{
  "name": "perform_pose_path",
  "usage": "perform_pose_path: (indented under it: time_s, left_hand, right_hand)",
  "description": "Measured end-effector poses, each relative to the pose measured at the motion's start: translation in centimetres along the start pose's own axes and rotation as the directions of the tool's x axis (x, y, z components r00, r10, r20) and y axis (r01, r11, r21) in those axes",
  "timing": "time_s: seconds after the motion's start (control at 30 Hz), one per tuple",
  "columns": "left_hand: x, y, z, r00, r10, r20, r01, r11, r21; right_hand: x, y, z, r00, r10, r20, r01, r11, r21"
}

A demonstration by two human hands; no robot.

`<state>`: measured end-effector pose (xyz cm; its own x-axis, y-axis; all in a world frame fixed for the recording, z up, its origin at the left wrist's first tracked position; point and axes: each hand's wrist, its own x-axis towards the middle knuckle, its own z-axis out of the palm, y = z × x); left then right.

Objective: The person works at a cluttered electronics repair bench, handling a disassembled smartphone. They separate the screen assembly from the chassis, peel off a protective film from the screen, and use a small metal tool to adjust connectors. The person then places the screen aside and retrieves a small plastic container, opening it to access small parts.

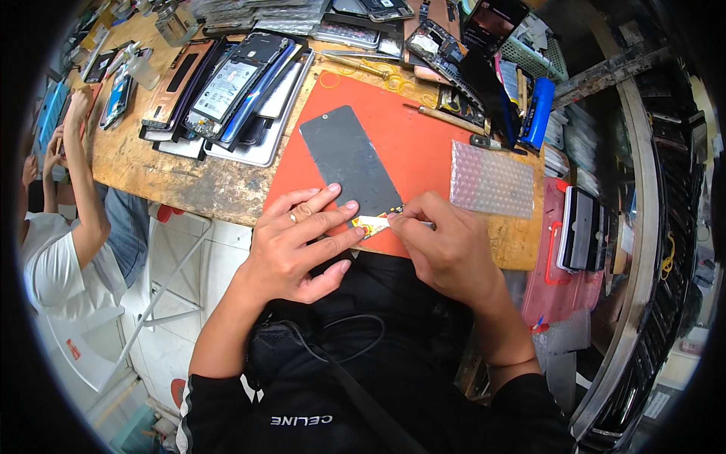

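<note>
A dark phone screen panel [352, 160] lies slanted on the orange-red mat [423, 144], a yellow flex cable [364, 227] at its near end. My left hand [295, 246] has its fingers stretched out, with fingertips on the panel's lower left edge and the cable. A ring is on one finger. Thumb and forefinger of my right hand [439, 238] are pinched at the right end of a small white strip [373, 221] that lies over the cable. A thin greyish tip shows beside those fingers; what it belongs to is hidden.
Stacked phone parts [227, 91] crowd the table's left. Beyond the mat lie a brass-coloured screwdriver [355, 66] and a wooden-handled tool [446, 119]. Bubble wrap [491, 180] overlaps the mat's right side, near a blue object [537, 113]. Another person [83, 219] works at far left.
</note>
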<state>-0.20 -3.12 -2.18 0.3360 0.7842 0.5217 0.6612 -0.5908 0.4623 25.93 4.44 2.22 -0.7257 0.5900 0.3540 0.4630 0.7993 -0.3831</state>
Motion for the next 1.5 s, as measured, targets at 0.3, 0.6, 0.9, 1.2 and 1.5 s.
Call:
perform_pose_path:
  time_s: [0.3,0.6,0.9,1.2,1.5]
  left_hand:
    - [0.0,0.0,0.1,1.000,0.001,-0.001,-0.001,1.000,-0.008]
    - [0.1,0.2,0.1,1.000,-0.005,0.007,0.004,1.000,0.017]
    - [0.1,0.2,0.1,1.000,-0.011,0.001,0.011,1.000,0.016]
    - [0.1,0.1,0.2,1.000,-0.005,-0.002,0.005,1.000,0.012]
    - [0.0,0.2,0.1,1.000,0.000,-0.002,0.000,1.000,0.017]
  right_hand:
    - [0.0,0.3,0.0,1.000,-0.017,-0.004,0.017,0.999,0.030]
    - [-0.6,0.1,0.5,1.000,0.022,-0.014,-0.021,0.998,0.058]
    - [-0.6,-0.1,0.7,0.999,0.030,-0.016,-0.029,0.998,0.050]
    - [-0.7,0.0,0.9,0.999,0.029,-0.033,-0.027,0.998,0.059]
    - [-0.6,0.1,0.9,0.999,0.022,-0.039,-0.020,0.998,0.062]
